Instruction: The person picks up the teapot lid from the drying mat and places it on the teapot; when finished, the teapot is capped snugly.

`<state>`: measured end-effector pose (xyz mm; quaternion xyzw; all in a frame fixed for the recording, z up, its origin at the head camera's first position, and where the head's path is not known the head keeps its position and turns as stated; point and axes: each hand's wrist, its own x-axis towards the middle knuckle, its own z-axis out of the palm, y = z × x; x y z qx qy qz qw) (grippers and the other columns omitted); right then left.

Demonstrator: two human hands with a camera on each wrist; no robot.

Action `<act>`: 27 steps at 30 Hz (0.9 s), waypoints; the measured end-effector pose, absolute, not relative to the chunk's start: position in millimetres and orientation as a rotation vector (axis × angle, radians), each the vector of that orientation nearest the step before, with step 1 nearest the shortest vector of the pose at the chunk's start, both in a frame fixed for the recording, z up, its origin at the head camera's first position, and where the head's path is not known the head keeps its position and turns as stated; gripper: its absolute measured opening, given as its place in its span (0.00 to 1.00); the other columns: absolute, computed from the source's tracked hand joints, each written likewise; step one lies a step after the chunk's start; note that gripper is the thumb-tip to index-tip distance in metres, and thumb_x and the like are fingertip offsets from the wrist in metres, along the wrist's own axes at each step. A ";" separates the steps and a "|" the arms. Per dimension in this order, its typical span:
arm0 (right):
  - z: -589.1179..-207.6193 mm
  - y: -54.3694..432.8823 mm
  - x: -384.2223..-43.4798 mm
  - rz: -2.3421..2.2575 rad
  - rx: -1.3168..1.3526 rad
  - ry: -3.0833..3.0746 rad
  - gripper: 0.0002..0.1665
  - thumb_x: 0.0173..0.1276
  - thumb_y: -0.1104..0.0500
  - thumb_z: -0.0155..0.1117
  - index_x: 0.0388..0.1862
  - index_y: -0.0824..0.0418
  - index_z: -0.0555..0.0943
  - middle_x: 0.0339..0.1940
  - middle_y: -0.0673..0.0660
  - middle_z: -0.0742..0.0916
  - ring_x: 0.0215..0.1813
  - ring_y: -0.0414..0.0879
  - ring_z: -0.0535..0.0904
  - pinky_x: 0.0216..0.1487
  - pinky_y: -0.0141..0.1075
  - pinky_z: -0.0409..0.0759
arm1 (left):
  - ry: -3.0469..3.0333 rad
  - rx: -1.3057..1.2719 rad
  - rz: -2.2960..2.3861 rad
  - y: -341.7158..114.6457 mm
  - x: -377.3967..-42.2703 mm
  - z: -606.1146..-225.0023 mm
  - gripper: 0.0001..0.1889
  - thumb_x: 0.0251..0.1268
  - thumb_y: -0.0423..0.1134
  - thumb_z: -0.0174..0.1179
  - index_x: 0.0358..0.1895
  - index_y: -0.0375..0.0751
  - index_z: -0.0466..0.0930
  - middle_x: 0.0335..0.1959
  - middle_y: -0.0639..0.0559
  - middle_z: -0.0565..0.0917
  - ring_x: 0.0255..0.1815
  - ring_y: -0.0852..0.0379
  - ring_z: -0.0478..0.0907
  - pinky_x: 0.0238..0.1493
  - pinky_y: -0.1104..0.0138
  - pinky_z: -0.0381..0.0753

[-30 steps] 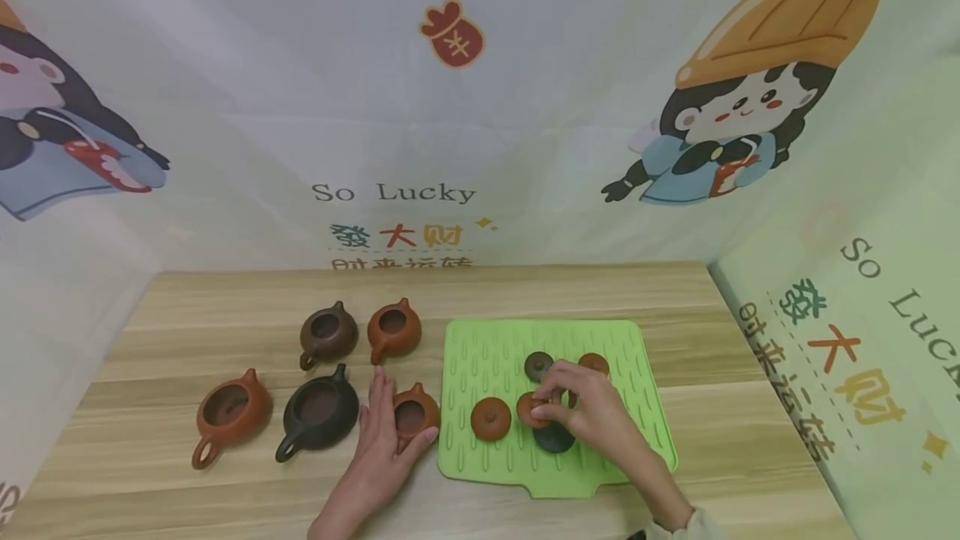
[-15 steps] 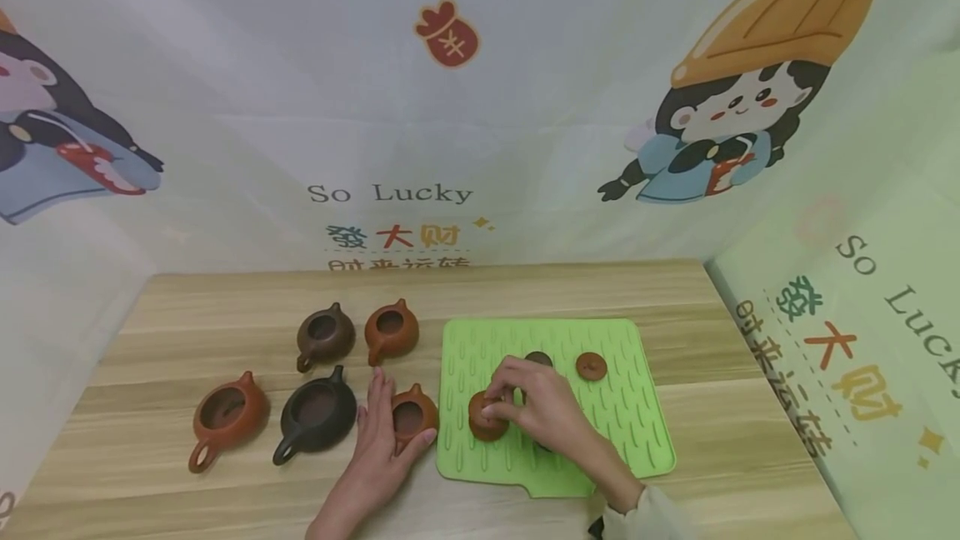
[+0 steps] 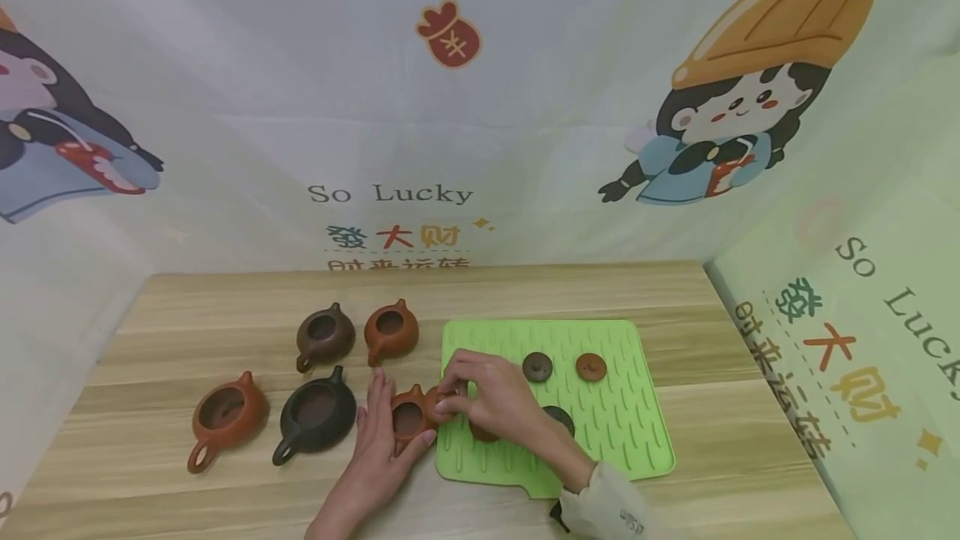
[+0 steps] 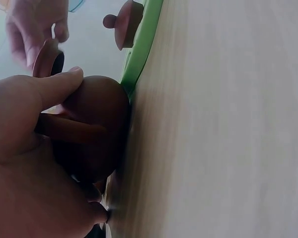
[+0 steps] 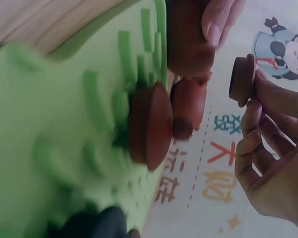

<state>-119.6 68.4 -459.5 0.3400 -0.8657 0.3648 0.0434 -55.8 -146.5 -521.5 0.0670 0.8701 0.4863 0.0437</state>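
Note:
My left hand holds a small reddish-brown clay teapot on the wooden table, thumb at one side and fingers at the other. No lid covers its round opening. In the left wrist view the thumb lies against the teapot near its handle. My right hand pinches a reddish-brown teapot lid by its knob. This lid hangs in the air, tilted, close to the teapot's rim. A larger reddish lid on the mat is partly hidden under my right hand in the head view.
On the green ridged mat lie a dark lid, a reddish lid and a black lid. Left of my left hand stand a brown teapot, an orange-brown one, a black one and a larger reddish one.
My right hand has lifted the small reddish lid off the mat and carried it left, past the larger lid, to the teapot's edge. My left hand stays on the teapot.

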 end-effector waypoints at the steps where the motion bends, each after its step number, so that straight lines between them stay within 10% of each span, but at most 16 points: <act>1: -459.7 64.8 -120.3 1.119 1.048 -2.647 0.09 0.63 0.56 0.85 0.35 0.55 0.90 0.35 0.47 0.89 0.35 0.35 0.81 0.39 0.23 0.78 | 2.660 0.204 1.484 -146.4 -56.0 -521.4 0.54 0.77 0.44 0.71 0.85 0.18 0.41 0.88 0.20 0.34 0.89 0.20 0.34 0.82 0.24 0.33; 27: -471.3 24.4 -126.4 1.040 1.071 -2.723 0.10 0.65 0.56 0.85 0.37 0.55 0.89 0.36 0.49 0.90 0.35 0.36 0.84 0.36 0.23 0.78 | 2.670 0.187 1.492 -147.2 -55.8 -521.6 0.55 0.77 0.45 0.71 0.85 0.18 0.40 0.88 0.20 0.37 0.88 0.19 0.38 0.82 0.24 0.34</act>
